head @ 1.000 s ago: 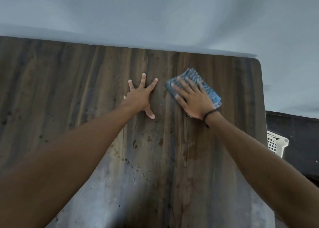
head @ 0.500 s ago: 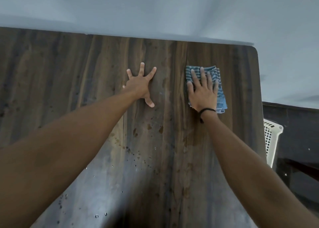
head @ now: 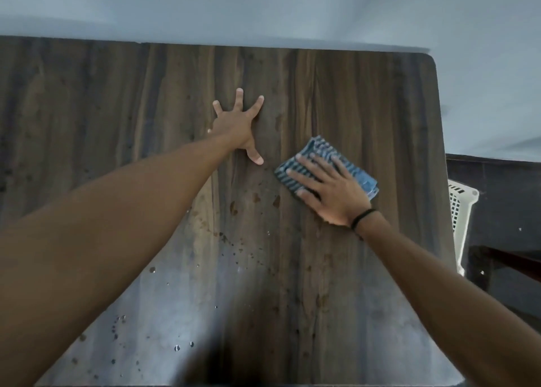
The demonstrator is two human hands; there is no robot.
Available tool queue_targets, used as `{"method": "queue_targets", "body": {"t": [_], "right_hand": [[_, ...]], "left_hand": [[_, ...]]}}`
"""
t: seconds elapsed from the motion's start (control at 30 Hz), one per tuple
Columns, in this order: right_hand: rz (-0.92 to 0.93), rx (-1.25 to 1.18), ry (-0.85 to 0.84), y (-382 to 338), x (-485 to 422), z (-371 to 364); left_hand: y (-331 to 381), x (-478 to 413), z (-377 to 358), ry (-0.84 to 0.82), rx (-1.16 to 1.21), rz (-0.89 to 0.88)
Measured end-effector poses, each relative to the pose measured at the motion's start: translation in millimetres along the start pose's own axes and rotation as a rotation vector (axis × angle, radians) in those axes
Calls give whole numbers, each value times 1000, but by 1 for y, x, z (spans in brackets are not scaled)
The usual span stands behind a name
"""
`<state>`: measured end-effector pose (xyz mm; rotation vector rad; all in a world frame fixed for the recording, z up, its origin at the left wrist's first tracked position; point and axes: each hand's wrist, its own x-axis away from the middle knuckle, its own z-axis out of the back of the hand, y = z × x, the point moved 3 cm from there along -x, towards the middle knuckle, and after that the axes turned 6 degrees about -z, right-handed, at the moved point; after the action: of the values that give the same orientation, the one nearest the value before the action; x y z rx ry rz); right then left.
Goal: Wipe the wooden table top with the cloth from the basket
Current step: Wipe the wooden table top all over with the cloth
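Note:
A dark wooden table top (head: 366,99) fills most of the view, with brown spots and water drops near its middle and front. A folded blue striped cloth (head: 319,153) lies on it right of centre. My right hand (head: 330,190) presses flat on the cloth with straight, spread fingers and covers its near half. My left hand (head: 238,124) rests flat on the bare wood to the left of the cloth, fingers spread wide. A white plastic basket (head: 462,211) shows past the table's right edge, lower down.
A pale wall (head: 263,6) runs along the table's far edge. The table's right edge and rounded far corner (head: 430,58) are close to the cloth. Dark floor or furniture (head: 503,199) lies beyond the basket.
My right hand has slid the cloth toward me and a little left, turning it diagonal. My left hand has stayed planted on the wood.

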<state>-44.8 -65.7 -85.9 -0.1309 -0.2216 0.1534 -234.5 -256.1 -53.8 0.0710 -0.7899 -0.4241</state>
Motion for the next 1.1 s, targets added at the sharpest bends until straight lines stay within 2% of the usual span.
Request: {"method": "queue_targets", "body": {"t": [0.03,0.1,0.13,0.17,0.23,0.27,0.3,0.33,0.4,0.43,0.47,0.5,0.57,0.6,0.63,0.73,0.77,0.8,0.87,0.9,0.93,0.97,1.03,1.07,1.1], "right_hand": [[-95,-14,30,15,-4,3],[-486,-131,101,26,-10,9],[-586,-167,128,15,-8,5],[-539,-146,125,-5,-2,-1],[-113,-1,58,-39,28,-16],[56,43,13,-30,41,-19],[107,66,10,-15,45,-17],[21,62,45,2,43,-13],[-506,-115,134,24,37,-2],[-682,-183,152,17,38,-5],[-696,-192,138,-3,43,-8],[-542,-130,125,-28,51,-15],[-90,9,30,-48,82,-28],[14,28,23,-38,91,-28],[-12,43,45,-26,90,-25],[-631,-166,143,-15,82,-19],[-694,-197,134,-29,81,-23],[-594,-141,123,-48,83,-26],[-128,12,41,-63,100,-36],[36,54,17,-51,107,-35],[63,80,28,-37,108,-31],[-80,39,62,-22,104,-28],[-571,-144,162,-16,103,-21],[-646,-175,164,-30,104,-26],[-541,-117,148,-52,108,-32]], "left_hand": [[2,0,1,-1,2,-4],[2,-2,2,-4,0,-8],[1,-2,2,-1,-4,-6],[0,-2,1,6,-12,-2],[-1,0,2,18,-29,-2],[0,0,2,23,-27,-10],[1,1,2,30,-18,-19],[2,2,1,40,-7,-25],[0,4,1,57,4,-28],[-1,6,-1,68,10,-35],[-2,8,-4,89,20,-49],[-3,11,-9,114,33,-63],[-7,23,-26,101,44,-77],[-7,32,-39,48,31,-77],[-6,43,-53,-22,10,-68],[1,75,-89,-184,-33,-19],[5,81,-97,-202,-35,-12],[9,87,-102,-207,-37,-7],[14,95,-108,-198,-47,-4],[15,98,-110,-192,-53,-4],[15,100,-112,-182,-59,-4],[13,103,-113,-170,-66,-1],[11,109,-113,-151,-80,4],[10,112,-114,-141,-81,0],[10,115,-117,-138,-76,-7]]}}
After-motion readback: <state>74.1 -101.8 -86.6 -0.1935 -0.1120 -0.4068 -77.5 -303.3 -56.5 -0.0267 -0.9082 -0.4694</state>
